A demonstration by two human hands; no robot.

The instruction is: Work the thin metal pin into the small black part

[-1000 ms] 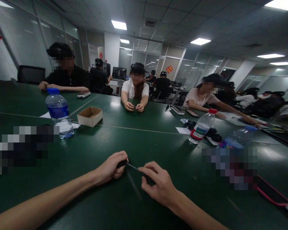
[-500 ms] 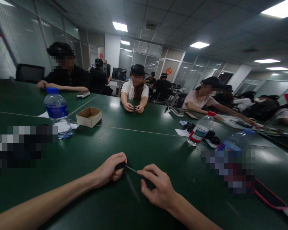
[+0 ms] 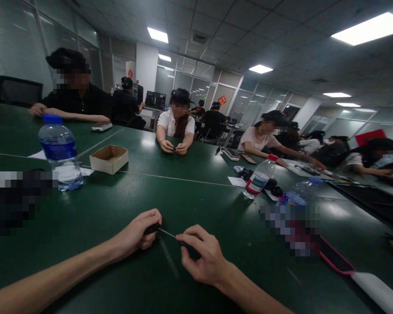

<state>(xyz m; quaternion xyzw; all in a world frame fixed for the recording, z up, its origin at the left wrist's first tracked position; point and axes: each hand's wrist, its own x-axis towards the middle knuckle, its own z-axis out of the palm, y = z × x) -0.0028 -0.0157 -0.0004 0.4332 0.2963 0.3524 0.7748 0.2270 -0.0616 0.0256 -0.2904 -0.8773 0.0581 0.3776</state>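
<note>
My left hand (image 3: 138,233) is closed round the black handle of a small tool whose thin metal shaft (image 3: 167,233) points right. My right hand (image 3: 203,258) is curled and pinched on a small dark object at the shaft's tip; I cannot make out what it is. Both hands rest on the dark green table (image 3: 190,200) close to its near edge, forearms lying flat.
A blue-capped water bottle (image 3: 59,153) and an open cardboard box (image 3: 109,158) stand at left. A red-capped bottle (image 3: 258,178) and another bottle (image 3: 298,195) stand at right, beside a pink-edged phone (image 3: 336,261). Several other people sit around the table's far side.
My hands keep the same grip on the tool and the dark object. The view has swung to the right, so everything has shifted left in the picture.
</note>
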